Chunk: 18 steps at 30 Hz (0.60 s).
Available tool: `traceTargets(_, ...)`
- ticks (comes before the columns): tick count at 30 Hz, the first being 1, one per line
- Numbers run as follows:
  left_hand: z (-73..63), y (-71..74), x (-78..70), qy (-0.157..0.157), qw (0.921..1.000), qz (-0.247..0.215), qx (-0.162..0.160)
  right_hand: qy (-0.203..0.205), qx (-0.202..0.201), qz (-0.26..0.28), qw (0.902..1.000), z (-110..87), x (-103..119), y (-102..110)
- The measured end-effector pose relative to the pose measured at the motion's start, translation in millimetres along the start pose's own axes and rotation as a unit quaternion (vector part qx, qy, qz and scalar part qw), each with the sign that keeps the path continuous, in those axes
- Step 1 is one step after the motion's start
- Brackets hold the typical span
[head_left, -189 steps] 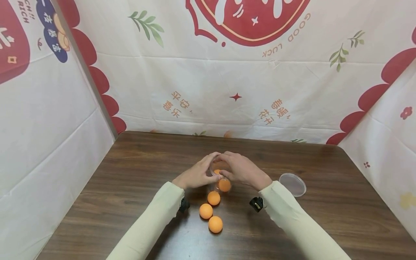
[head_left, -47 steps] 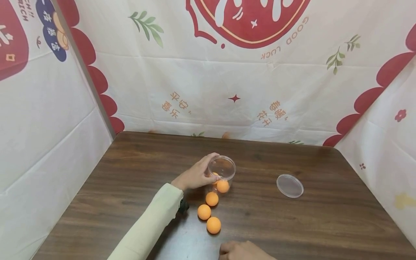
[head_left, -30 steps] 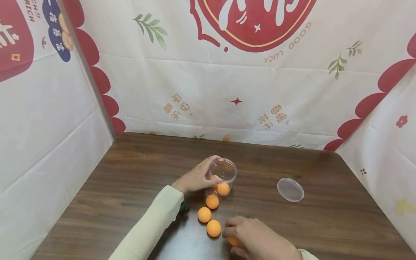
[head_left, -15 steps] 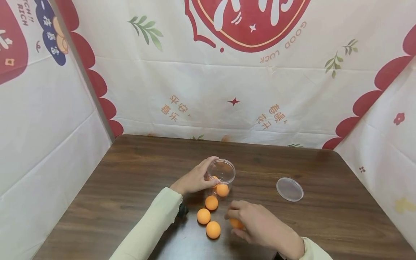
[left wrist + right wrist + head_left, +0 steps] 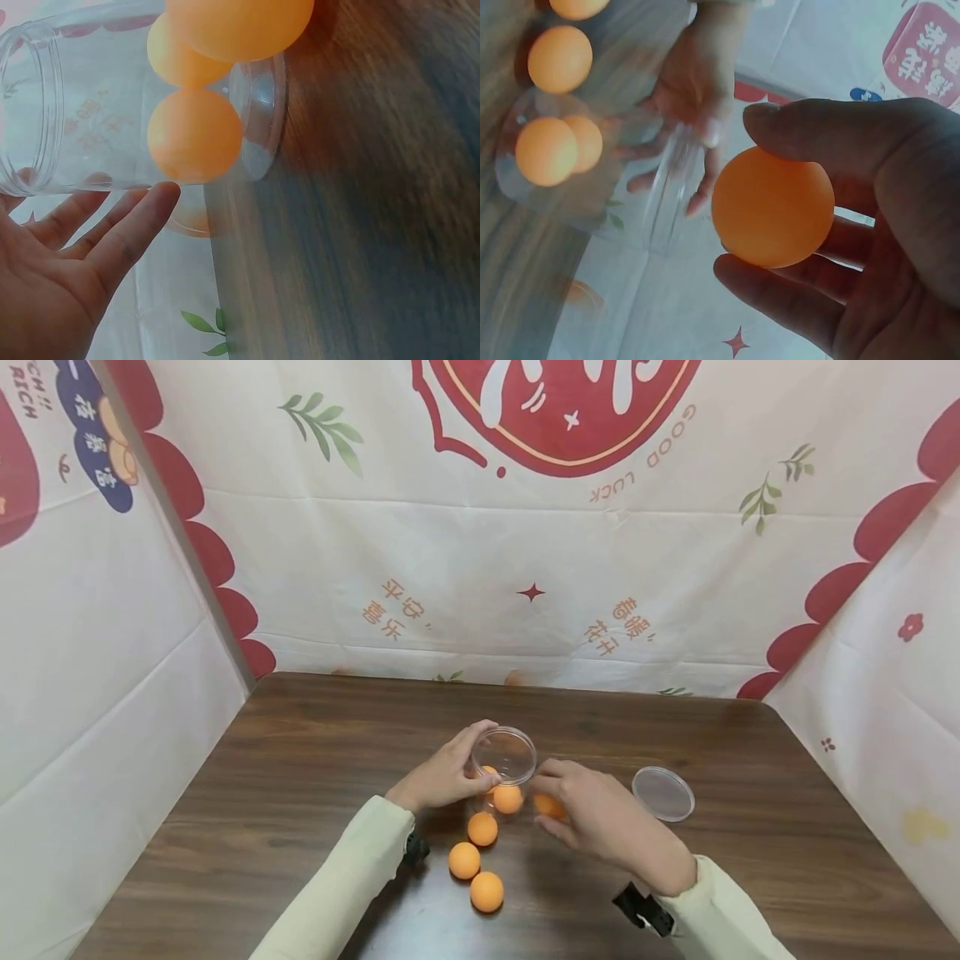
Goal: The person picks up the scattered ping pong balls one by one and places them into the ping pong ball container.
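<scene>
My left hand holds a clear plastic jar upright on the table, thumb and fingers about its upper part. Two orange ping-pong balls lie at the bottom of the jar, as the left wrist view shows. Right of the jar, my right hand pinches another ping-pong ball between thumb and fingers, near the jar's open mouth. Three more balls lie in a rough row in front of the jar: the nearest ball, the middle ball and the farthest ball.
A clear round lid lies on the table to the right, beyond my right hand. The brown wooden table ends at a printed white cloth at the back, with cloth on both sides too.
My right hand left the jar, came to the near table edge, and picked up a ball there. It has since carried that ball forward beside the jar. My left hand stays on the jar.
</scene>
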State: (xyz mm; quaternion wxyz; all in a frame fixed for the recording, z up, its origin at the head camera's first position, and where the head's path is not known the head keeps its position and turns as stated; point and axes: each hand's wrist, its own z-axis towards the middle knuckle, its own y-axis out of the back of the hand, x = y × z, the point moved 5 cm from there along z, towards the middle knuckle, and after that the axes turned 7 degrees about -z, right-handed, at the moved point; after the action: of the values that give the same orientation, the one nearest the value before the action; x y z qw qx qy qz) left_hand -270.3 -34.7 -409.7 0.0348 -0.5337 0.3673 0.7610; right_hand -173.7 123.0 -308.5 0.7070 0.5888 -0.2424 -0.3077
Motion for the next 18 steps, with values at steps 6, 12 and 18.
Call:
traceTargets(6,0.8,-1.6,-1.2,-0.011,0.9999,-0.011,0.002,-0.01,-0.038,-0.001,0.9992,16.8,-12.9,4.5)
traceTargets(12,-2.6,-1.6,0.9,-0.01,0.9998,-0.018,0.006,-0.027,-0.058,0.044,0.997,33.7,-16.1,2.2)
traceTargets(18,0.0,-3.8,-0.3,-0.018,0.9997,-0.017,0.008,-0.038,-0.044,0.055,0.9967,48.8,-21.6,-4.0)
